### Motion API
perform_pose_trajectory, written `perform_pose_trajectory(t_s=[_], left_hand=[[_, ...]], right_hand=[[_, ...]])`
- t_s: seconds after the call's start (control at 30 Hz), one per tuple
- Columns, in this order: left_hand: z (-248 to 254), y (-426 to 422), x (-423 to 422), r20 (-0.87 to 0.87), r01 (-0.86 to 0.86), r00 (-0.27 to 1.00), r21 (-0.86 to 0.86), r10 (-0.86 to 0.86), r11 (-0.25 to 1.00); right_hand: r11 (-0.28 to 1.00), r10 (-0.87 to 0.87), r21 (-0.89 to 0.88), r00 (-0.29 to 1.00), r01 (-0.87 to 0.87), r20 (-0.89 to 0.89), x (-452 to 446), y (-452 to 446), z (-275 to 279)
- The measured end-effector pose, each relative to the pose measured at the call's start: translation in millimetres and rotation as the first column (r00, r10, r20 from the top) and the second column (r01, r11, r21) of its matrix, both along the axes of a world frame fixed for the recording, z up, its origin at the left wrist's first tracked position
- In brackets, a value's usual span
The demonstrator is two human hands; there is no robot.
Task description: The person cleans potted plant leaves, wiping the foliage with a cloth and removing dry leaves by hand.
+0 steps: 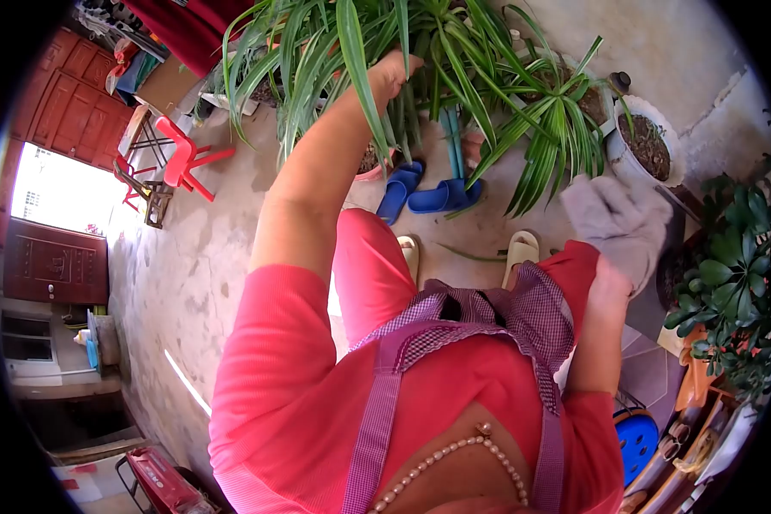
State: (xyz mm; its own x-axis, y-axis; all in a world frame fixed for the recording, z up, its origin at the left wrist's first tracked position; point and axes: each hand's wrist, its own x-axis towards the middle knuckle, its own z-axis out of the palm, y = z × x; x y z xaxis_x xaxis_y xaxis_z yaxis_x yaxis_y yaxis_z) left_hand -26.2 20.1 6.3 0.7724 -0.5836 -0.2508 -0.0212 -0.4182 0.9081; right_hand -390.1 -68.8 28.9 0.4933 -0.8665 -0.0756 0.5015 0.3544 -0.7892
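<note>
My left hand point(392, 75) reaches up among the long, striped leaves of a spider plant point(304, 64). Its fingers look curled round some leaves, though foliage partly hides them. On the right, a pale grey cloth point(621, 224) is bunched over my right hand point(612, 278) and covers its fingers. Right beside the cloth are the leaf tips of a second striped plant point(557, 128). A white pot point(646, 154) with dark soil and small shoots stands just beyond the cloth.
Blue slippers point(441, 197) lie on the concrete floor near my feet, along with a fallen leaf point(467, 254). A red chair point(182, 158) stands to the left. At the right are a dark-leaved bush point(732, 270), a blue stool point(636, 444) and a shoe rack point(685, 454).
</note>
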Motion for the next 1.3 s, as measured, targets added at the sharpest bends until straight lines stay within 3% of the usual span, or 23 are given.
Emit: perform_pose_trajectory(t_s=[0.07, 0.13, 0.2, 0.27, 0.33, 0.4, 0.43, 0.47, 0.53, 0.6, 0.67, 0.8, 0.83, 0.9, 1.0, 1.07, 1.13, 1.2, 1.3], left_hand=[[-24, -7, 27, 0.038, 0.044, 0.998, 0.083, -0.047, 0.996], [-28, -6, 32, 0.022, 0.05, 0.998, 0.086, -0.052, 0.995], [-27, -2, 36, -0.045, 0.019, 0.999, 0.004, -0.018, 1.0], [-19, 1, 35, -0.095, 0.002, 0.995, -0.031, -0.005, 1.0], [-11, 4, 38, -0.119, 0.0, 0.993, -0.077, -0.009, 0.997], [-7, 7, 42, -0.224, -0.013, 0.975, -0.106, -0.011, 0.994], [-3, 7, 45, -0.272, -0.02, 0.962, -0.121, -0.014, 0.992], [5, 9, 39, -0.216, 0.05, 0.974, -0.082, -0.067, 0.995], [9, 11, 35, -0.302, 0.019, 0.951, -0.133, -0.059, 0.991], [12, 10, 46, -0.399, 0.064, 0.911, -0.123, -0.108, 0.99], [18, 14, 45, -0.361, 0.132, 0.922, -0.047, -0.14, 0.99], [24, 30, 42, -0.283, 0.254, 0.929, 0.02, -0.238, 0.967], [25, 32, 41, -0.262, 0.28, 0.929, 0.039, -0.26, 0.959], [23, 34, 42, -0.26, 0.3, 0.925, 0.054, -0.277, 0.952], [26, 36, 34, -0.23, 0.31, 0.929, 0.054, -0.29, 0.949], [27, 38, 33, -0.203, 0.356, 0.921, 0.098, -0.332, 0.929], [25, 42, 31, -0.155, 0.478, 0.874, 0.113, -0.46, 0.871], [32, 44, 28, -0.131, 0.446, 0.895, 0.208, -0.427, 0.871], [37, 46, 28, -0.097, 0.389, 0.921, 0.291, -0.378, 0.874]], right_hand=[[0.96, -0.09, 0.266, 0.996, 0.092, -0.017, 9, -3, 27], [0.998, 0.059, -0.013, 0.993, -0.058, 0.103, 11, -15, 12], [0.885, 0.127, -0.454, 0.992, -0.105, 0.018, 17, -21, 6], [0.446, -0.011, -0.879, 0.981, -0.168, -0.193, 44, -9, 26], [-0.151, -0.244, -0.937, 0.931, -0.315, -0.273, 81, 3, 51], [-0.144, -0.346, -0.852, 0.832, -0.503, -0.433, 138, -2, 34], [-0.022, -0.345, -0.808, 0.763, -0.588, -0.546, 164, 0, 19], [0.1, -0.337, -0.746, 0.683, -0.659, -0.648, 190, 1, 3], [0.389, -0.114, -0.64, 0.655, -0.662, -0.747, 225, 20, -8], [0.789, 0.263, -0.334, 0.775, -0.515, -0.574, 271, 25, -45], [0.92, 0.373, 0.011, 0.866, -0.391, -0.333, 318, 19, -81], [0.809, 0.588, 0.128, 0.783, -0.574, -0.202, 316, 25, -33], [0.851, 0.522, 0.171, 0.836, -0.497, -0.169, 364, 6, -78], [0.805, 0.59, 0.188, 0.79, -0.562, -0.166, 374, 1, -70], [0.782, 0.622, 0.144, 0.75, -0.606, -0.225, 415, -17, -97], [0.585, 0.8, 0.001, 0.577, -0.811, -0.166, 357, -9, -53], [0.536, 0.819, -0.049, 0.533, -0.843, -0.214, 335, 0, -37], [0.668, 0.694, -0.021, 0.632, -0.744, -0.344, 341, 7, -40], [0.68, 0.673, -0.061, 0.655, -0.731, -0.344, 325, -4, -59]])
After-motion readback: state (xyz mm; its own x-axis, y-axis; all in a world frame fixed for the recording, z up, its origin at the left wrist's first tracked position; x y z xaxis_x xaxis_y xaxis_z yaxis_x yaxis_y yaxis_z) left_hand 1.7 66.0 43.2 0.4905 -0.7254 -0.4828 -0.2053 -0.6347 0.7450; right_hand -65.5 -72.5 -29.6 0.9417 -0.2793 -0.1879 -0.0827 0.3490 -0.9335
